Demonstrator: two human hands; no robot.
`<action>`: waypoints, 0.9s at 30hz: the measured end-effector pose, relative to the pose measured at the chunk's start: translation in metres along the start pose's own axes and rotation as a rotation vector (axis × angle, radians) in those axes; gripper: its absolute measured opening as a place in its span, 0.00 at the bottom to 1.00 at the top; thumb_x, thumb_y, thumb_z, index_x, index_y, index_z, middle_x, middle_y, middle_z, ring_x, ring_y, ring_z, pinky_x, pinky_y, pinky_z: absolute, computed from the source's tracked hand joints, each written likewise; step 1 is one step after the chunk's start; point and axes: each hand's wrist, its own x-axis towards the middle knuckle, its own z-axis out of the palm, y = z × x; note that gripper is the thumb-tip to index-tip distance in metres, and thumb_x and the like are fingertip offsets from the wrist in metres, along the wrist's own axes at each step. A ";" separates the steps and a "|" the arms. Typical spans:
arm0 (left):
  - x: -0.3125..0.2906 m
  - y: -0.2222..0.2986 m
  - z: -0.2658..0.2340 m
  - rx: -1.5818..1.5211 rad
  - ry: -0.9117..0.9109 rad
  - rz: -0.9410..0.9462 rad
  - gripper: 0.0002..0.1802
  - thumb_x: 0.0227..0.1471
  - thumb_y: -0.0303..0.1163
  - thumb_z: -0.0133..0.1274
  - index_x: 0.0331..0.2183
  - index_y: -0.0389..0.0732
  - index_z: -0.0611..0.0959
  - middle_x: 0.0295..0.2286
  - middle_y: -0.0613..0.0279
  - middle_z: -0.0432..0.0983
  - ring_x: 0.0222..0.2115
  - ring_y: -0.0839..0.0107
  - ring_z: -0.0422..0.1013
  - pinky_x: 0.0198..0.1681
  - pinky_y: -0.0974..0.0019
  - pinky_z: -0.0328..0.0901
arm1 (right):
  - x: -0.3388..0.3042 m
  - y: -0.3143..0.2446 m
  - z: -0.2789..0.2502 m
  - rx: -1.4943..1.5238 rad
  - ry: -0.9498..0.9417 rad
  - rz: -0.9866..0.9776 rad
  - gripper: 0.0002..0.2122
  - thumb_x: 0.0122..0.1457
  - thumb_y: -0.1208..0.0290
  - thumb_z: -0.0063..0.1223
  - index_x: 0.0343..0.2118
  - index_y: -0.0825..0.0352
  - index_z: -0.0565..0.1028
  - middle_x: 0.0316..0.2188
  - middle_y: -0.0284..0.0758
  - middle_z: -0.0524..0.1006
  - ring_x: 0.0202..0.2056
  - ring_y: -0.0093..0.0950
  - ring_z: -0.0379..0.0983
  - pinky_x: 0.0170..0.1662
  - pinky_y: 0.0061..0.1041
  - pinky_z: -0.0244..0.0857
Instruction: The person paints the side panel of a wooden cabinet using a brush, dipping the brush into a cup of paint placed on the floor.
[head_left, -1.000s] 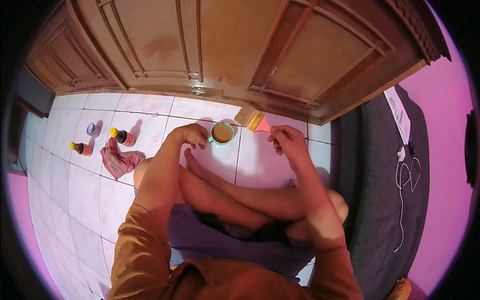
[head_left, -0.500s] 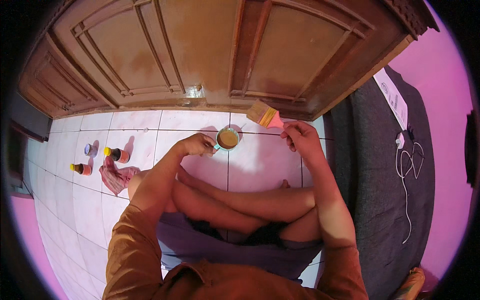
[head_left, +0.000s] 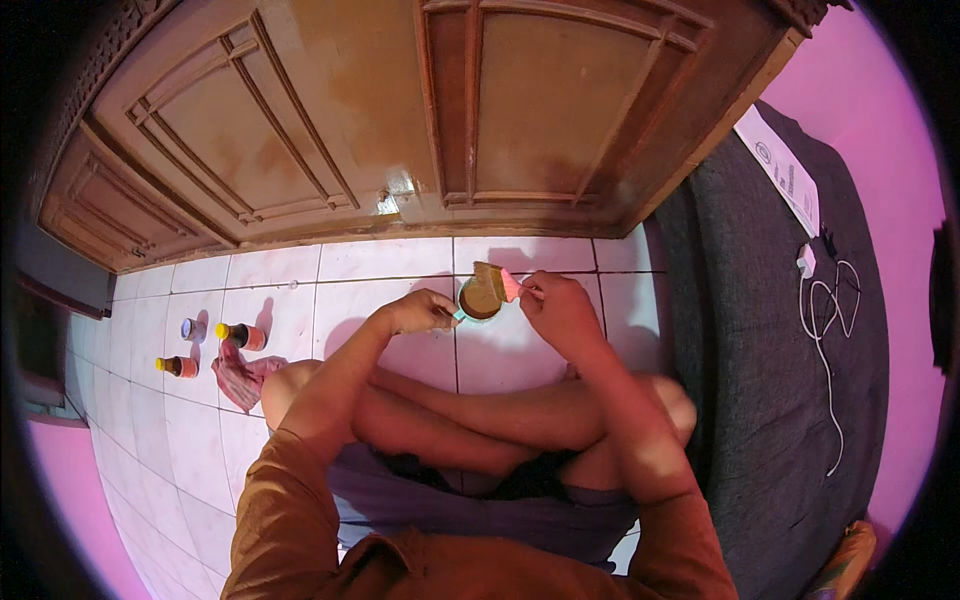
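My left hand (head_left: 422, 312) is closed on the small handle of a pale green cup (head_left: 484, 319), which is about half over the white tiles in front of my crossed legs. Brown liquid (head_left: 478, 302) shows inside it. In my right hand (head_left: 556, 308) is a flat paintbrush (head_left: 489, 277), gripped by its pink handle. Its brown-coated bristles lie over the cup's far rim; whether they touch the liquid or the rim I cannot tell. Beyond the cup stands a brown wooden panelled front (head_left: 320, 130) with a glossy, patchy surface.
To the left are two dark bottles (head_left: 250, 337) with yellow caps, a small round container (head_left: 190, 329) and a pink cloth (head_left: 240, 378) beside my knee. A dark grey padded seat (head_left: 740, 370) on the right bears a paper sheet (head_left: 785, 170) and a white charger cable (head_left: 825, 345).
My right hand has brought the paintbrush down and left, from near the wooden front to the cup. The left hand still grips the cup. The whole view has shifted slightly.
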 end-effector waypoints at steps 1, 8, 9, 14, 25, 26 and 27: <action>0.001 0.000 0.002 -0.015 -0.003 0.007 0.12 0.52 0.36 0.60 0.38 0.41 0.84 0.32 0.66 0.79 0.34 0.77 0.73 0.35 0.69 0.68 | -0.001 -0.004 0.000 -0.030 0.005 -0.001 0.09 0.54 0.71 0.54 0.34 0.72 0.77 0.32 0.48 0.79 0.35 0.44 0.77 0.39 0.36 0.71; 0.005 0.008 0.009 -0.032 0.005 -0.020 0.12 0.52 0.34 0.59 0.39 0.39 0.83 0.33 0.65 0.79 0.35 0.77 0.72 0.41 0.69 0.67 | -0.001 0.004 0.011 -0.160 -0.039 -0.008 0.09 0.54 0.68 0.55 0.29 0.70 0.76 0.28 0.47 0.78 0.32 0.45 0.76 0.36 0.40 0.69; 0.006 0.011 0.011 0.002 0.003 -0.007 0.13 0.52 0.34 0.59 0.39 0.39 0.83 0.33 0.65 0.79 0.36 0.76 0.72 0.43 0.69 0.67 | -0.002 0.004 0.012 -0.170 -0.028 -0.029 0.12 0.57 0.65 0.52 0.27 0.70 0.75 0.25 0.48 0.77 0.29 0.46 0.75 0.34 0.42 0.69; 0.004 0.014 0.014 0.002 0.014 0.008 0.14 0.53 0.34 0.59 0.41 0.39 0.83 0.35 0.63 0.79 0.39 0.75 0.71 0.47 0.69 0.65 | 0.000 0.006 0.018 -0.197 -0.017 0.000 0.10 0.54 0.66 0.55 0.26 0.69 0.76 0.23 0.46 0.78 0.27 0.45 0.75 0.32 0.41 0.69; 0.006 0.006 0.014 -0.057 0.046 0.068 0.17 0.53 0.35 0.59 0.43 0.37 0.81 0.39 0.61 0.79 0.42 0.73 0.72 0.49 0.69 0.64 | 0.001 -0.001 0.019 -0.309 -0.033 0.013 0.14 0.56 0.60 0.55 0.26 0.68 0.77 0.23 0.45 0.78 0.27 0.43 0.76 0.32 0.40 0.70; 0.006 0.005 0.013 -0.059 0.048 0.067 0.17 0.53 0.35 0.59 0.43 0.37 0.81 0.39 0.61 0.79 0.42 0.73 0.72 0.49 0.69 0.64 | 0.002 0.000 0.019 -0.309 -0.035 0.011 0.14 0.56 0.60 0.55 0.26 0.68 0.77 0.23 0.45 0.78 0.27 0.43 0.76 0.32 0.40 0.70; 0.006 0.008 0.012 -0.024 0.032 0.064 0.17 0.53 0.35 0.59 0.43 0.37 0.81 0.39 0.61 0.79 0.42 0.73 0.72 0.49 0.69 0.65 | 0.003 0.002 0.019 -0.320 -0.045 0.005 0.17 0.59 0.57 0.50 0.25 0.69 0.75 0.23 0.46 0.78 0.26 0.45 0.76 0.31 0.42 0.70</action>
